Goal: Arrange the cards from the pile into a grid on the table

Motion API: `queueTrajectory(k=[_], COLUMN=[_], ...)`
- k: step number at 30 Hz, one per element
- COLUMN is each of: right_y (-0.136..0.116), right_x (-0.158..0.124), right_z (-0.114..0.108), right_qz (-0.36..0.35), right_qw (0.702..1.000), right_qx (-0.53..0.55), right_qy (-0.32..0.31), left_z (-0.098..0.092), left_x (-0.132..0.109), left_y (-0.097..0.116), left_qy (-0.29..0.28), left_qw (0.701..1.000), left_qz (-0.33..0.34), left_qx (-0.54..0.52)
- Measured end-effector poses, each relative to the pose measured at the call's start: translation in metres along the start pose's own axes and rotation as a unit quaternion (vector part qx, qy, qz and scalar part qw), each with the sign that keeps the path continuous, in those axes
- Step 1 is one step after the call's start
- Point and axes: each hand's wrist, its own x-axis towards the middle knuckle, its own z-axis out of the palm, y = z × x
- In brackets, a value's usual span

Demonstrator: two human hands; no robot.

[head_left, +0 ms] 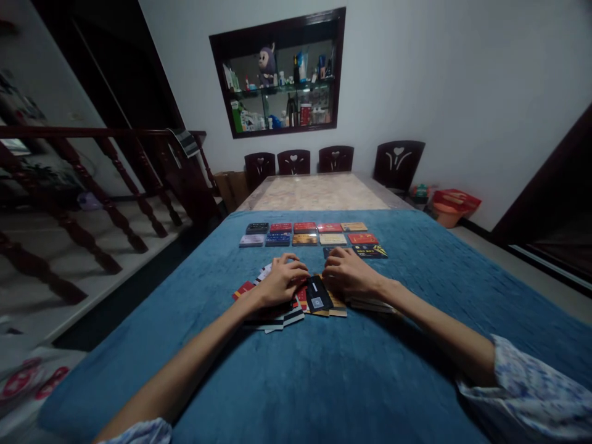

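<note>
Card pile [318,297] far from cloth [324,382] edges

Both bare forearms reach forward over the blue plush-covered table [324,382]. The left hand [280,282] and right hand [349,274] lie palm-down near its middle, close together, knuckles up, fingers curled; whether they grip anything is unclear.
</note>
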Motion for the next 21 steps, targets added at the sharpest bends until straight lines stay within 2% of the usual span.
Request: queueTrajectory(k=[6, 12, 21], right_y=[-0.001, 0.004, 0.004], right_x=[-0.032, -0.069, -0.113], right_z=[-0.007, -0.011, -0.021], right_qz=[0.034, 0.075, 0.128], right_qw=[0.999, 0.995, 0.991], right_qx=[-0.027, -0.053, -0.022], right_qy=[0.013, 0.025, 0.018], left_z=[0.014, 0.027, 0.043], left_x=[0.020, 0.040, 0.062], left_y=[0.025, 0.050, 0.075], left_qy=[-0.035, -0.047, -0.068], left_qw=[0.999, 0.998, 0.995], left_qz=[0.017, 0.049, 0.066], left_qx=[-0.002, -0.002, 0.004])
